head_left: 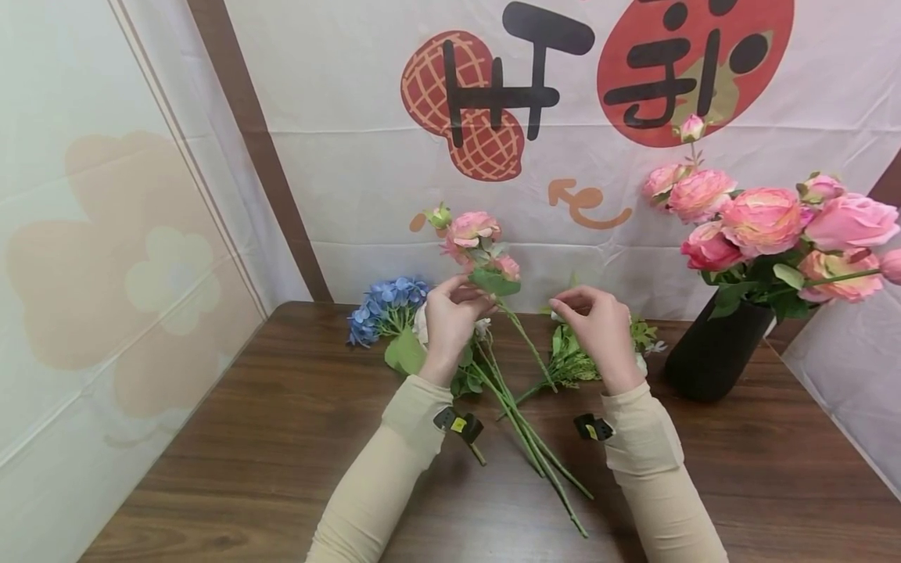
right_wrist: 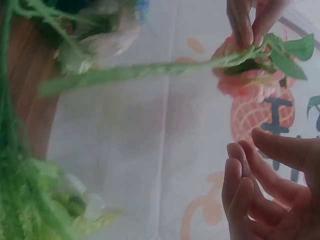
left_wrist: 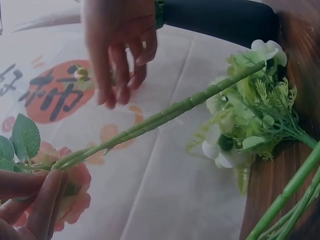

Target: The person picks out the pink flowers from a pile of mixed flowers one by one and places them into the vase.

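Note:
My left hand [head_left: 452,314] pinches the stem of a pink artificial flower [head_left: 475,228] just under its blooms, between thumb and fingers. The flower has a green bud and leaves, and its bare green stem [left_wrist: 150,122] slants down to the right above the table. To the right of that stem, my right hand [head_left: 594,324] hovers with bent fingers [right_wrist: 240,200] and nothing between them. In the right wrist view, a gap shows between its thumb and fingertips. Below it lies a bunch of greenery with small white flowers [left_wrist: 225,145].
A black vase [head_left: 718,344] with several pink flowers [head_left: 763,223] stands at the right. On the brown table [head_left: 232,469], blue hydrangeas [head_left: 390,305] lie at the back left, and several loose green stems [head_left: 524,426] cross the middle. A printed white cloth [head_left: 338,156] hangs behind.

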Motion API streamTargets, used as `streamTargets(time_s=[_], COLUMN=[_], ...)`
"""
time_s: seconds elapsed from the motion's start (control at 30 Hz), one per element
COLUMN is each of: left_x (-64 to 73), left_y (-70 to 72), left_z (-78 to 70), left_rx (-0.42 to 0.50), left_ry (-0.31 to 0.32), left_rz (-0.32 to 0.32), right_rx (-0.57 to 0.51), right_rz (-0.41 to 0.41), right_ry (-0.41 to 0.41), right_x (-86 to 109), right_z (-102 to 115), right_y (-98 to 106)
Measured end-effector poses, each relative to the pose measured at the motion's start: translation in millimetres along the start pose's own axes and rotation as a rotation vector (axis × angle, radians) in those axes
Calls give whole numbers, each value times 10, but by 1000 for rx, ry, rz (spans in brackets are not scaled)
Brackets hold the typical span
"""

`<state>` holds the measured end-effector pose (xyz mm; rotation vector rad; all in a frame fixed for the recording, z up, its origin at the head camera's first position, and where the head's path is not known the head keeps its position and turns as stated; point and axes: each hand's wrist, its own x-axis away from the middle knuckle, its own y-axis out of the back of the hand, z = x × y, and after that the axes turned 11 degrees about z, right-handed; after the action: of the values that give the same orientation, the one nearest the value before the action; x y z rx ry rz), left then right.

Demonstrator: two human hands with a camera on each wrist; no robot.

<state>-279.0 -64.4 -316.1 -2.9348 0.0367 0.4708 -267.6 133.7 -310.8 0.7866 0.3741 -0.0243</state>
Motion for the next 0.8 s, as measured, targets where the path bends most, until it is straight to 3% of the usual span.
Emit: streamTargets(time_s=[0.23, 0.47, 0.8], left_x=[57, 128, 190], left_y=[-46, -77, -149], left_z=[-42, -104, -133], left_rx=[2, -126, -105], left_ry=[-22, -46, -28], left_rz=[44, 51, 120], right_rx=[-30, -28, -15], right_rz=[52, 100, 181], right_ry=[32, 35, 68], right_x=[33, 85, 131], right_z=[158, 212, 295], right_y=[7, 33, 81])
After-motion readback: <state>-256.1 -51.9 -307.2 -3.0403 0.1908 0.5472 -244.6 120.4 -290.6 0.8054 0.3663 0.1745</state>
